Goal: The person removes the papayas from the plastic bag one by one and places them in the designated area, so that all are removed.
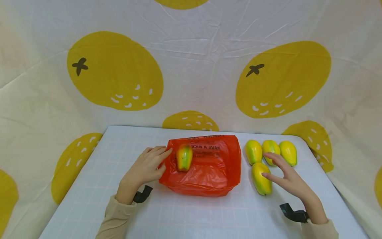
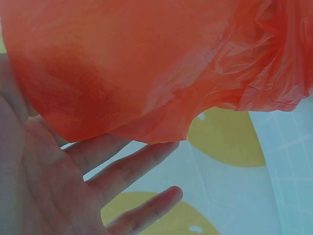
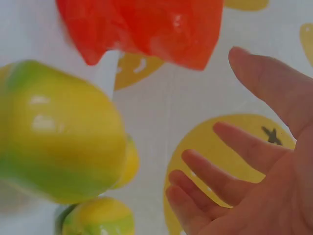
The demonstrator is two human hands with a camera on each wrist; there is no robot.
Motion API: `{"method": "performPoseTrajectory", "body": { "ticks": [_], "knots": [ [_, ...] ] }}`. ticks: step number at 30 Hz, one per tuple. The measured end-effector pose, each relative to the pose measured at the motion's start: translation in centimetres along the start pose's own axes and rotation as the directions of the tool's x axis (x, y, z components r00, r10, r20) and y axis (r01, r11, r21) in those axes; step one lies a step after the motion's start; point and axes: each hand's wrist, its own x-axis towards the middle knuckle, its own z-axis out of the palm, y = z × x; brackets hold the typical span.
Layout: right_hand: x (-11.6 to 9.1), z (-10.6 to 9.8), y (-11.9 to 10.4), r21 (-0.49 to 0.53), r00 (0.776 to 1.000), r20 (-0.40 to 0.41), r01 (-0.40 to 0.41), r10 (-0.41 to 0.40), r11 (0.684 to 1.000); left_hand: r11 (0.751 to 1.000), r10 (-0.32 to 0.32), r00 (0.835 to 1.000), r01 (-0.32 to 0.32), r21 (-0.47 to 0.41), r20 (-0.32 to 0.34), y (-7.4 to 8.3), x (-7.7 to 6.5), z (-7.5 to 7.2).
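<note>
A red plastic bag lies with its mouth spread wide, and one yellow-green papaya is inside its left part. At the bag's left edge is my left hand, its fingers touching the film. The left wrist view shows straight fingers partly behind the red film. My right hand is spread over the nearest papaya outside the bag, thumb and fingers apart. In the right wrist view the palm is bare, with a papaya apart from the fingers.
Behind that nearest papaya, a row of three more holds a left papaya, a middle papaya and a right papaya. All rest on the pale checked tabletop. A fruit-patterned cloth hangs behind the table.
</note>
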Motion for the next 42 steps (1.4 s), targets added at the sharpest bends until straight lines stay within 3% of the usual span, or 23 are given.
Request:
{"method": "performPoseTrajectory", "body": {
  "ticks": [12, 21, 27, 34, 42],
  "knots": [
    [2.1, -0.1, -3.6, 0.006, 0.999, -0.027, 0.026, -0.026, 1.000, 1.000, -0.013, 1.000, 0.013, -0.011, 0.014, -0.1, 0.1, 0.3],
    [4.0, 0.2, -6.5, 0.135, 0.998, -0.043, 0.041, -0.035, 0.990, 1.000, -0.014, 1.000, 0.015, -0.022, 0.009, 0.0, 0.0, 0.1],
    [5.2, 0.5, -8.6, 0.318, 0.999, 0.016, 0.021, -0.028, 0.948, 0.999, -0.021, 1.000, 0.022, -0.026, 0.020, 0.0, 0.0, 0.1],
    [6.9, 1.3, -10.6, 0.373, 0.997, 0.081, -0.023, -0.008, 0.928, 0.999, -0.014, 1.000, 0.015, -0.029, 0.018, -0.1, 0.1, 0.2],
    [9.1, 2.6, -13.2, 0.414, 0.974, 0.216, -0.158, 0.072, 0.896, 1.000, -0.005, 1.000, 0.006, -0.027, 0.025, -0.1, 0.2, 0.1]
  ]
}}
